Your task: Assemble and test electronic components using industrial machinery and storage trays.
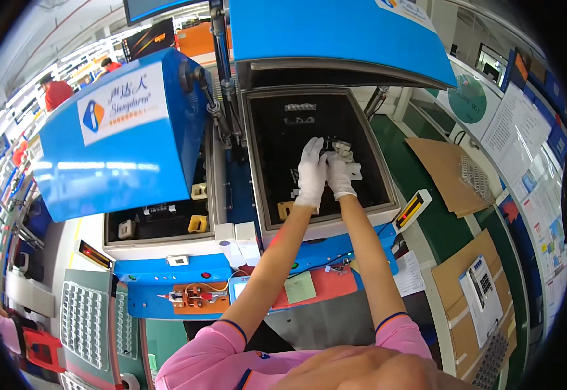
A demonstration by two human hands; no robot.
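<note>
Between the side edges of a black-lined rectangular box (273, 140), the white-gloved left hand (312, 172) and white-gloved right hand (340, 174) adjoin a pale blocky fixture (344, 151); I cannot tell either grip's closure.

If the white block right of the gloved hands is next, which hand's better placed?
Probably the right hand: it's immediately beside the white block; the left hand is farther off.

This is a factory workshop. Two blue-lidded machines (335, 36) stand side by side, with green buttons (294, 265) on their blue front panels. At left lies a clear moulded tray (85, 318) with rows of pockets (another is just beside it). Printed sheets (520, 136) line the right; people in red (56, 94) appear far back under strip lights (69, 56).
</note>
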